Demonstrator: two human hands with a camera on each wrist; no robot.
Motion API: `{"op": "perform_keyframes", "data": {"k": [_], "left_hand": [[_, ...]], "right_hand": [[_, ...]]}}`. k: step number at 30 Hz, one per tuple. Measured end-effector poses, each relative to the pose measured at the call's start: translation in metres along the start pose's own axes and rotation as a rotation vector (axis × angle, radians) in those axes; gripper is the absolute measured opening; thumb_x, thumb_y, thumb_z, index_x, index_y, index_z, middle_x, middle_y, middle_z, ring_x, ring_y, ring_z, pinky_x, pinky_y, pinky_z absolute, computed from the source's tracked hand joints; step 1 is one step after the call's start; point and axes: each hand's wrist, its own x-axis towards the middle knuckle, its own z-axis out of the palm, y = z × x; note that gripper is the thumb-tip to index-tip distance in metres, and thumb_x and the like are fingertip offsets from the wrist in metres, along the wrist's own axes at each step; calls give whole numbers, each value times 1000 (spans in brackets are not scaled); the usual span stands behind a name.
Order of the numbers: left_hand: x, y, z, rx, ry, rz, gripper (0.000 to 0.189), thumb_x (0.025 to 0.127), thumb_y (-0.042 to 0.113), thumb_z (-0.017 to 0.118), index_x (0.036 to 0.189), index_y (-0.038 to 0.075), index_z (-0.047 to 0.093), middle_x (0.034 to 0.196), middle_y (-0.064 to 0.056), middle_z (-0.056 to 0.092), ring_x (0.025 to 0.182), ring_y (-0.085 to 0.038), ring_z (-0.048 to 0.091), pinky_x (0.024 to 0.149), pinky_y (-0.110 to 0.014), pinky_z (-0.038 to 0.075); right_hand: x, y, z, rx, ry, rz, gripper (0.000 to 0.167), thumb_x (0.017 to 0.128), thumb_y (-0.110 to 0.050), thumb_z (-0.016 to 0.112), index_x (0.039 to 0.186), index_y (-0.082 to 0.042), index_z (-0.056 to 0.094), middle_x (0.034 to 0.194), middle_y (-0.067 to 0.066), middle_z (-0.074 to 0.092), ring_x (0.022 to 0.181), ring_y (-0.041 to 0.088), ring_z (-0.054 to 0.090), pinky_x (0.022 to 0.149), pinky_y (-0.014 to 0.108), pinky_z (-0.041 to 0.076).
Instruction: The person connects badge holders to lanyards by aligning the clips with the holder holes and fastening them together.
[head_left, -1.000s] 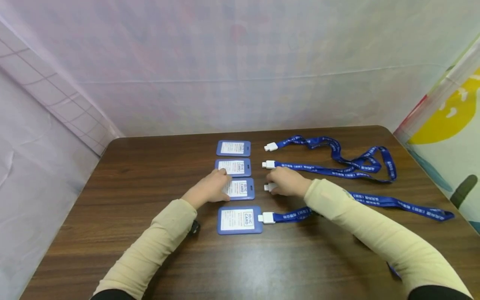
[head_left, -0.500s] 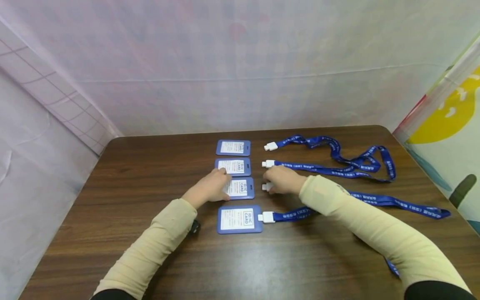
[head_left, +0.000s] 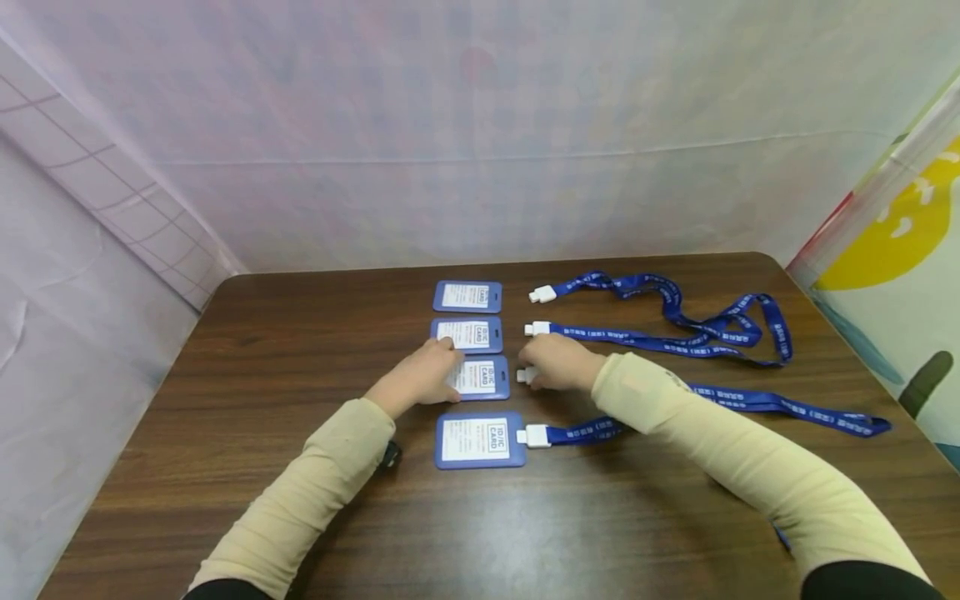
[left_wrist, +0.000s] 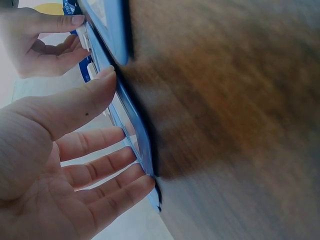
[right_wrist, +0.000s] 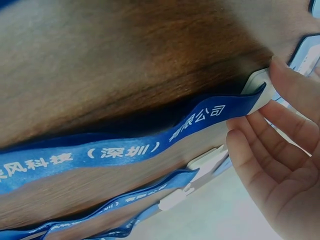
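My left hand [head_left: 422, 372] holds a blue ID badge holder [head_left: 482, 377] flat on the table, thumb at its near long edge and fingers at its far side. In the left wrist view the fingertips touch the holder's rim [left_wrist: 143, 131]. My right hand [head_left: 561, 363] pinches the white plastic clip [head_left: 525, 376] of a blue lanyard [head_left: 787, 406]. Its tip points at the holder's slotted end, a small gap apart. The right wrist view shows the thumb and fingers on that clip [right_wrist: 259, 89], with the printed strap [right_wrist: 125, 150] trailing away.
Nearer the front edge lies a badge holder [head_left: 480, 440] with a lanyard clip [head_left: 534, 436] at its slot. Two more holders [head_left: 467, 335] lie behind, each facing a separate lanyard [head_left: 637, 337]. Curtains [head_left: 480, 167] hang behind the brown table [head_left: 300, 317].
My right hand has moved left with the lanyard clip, bringing it closer to the badge holder; the strap's far end has slid left too. My left hand has stayed in place.
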Motion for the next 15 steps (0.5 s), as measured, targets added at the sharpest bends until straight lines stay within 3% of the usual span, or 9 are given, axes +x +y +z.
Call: {"op": "perform_keyframes", "data": {"k": [15], "left_hand": [[-1,2,-1,-5,-4,-9,49,70,29,77,107,0,61,96,-11,53,88,-25,49,81,-35,45]], "right_hand": [[5,-4,2,10,13,-2,23,68,-13,77,89,-5,69,82,7,64,76,21,59,71,32,50]]}}
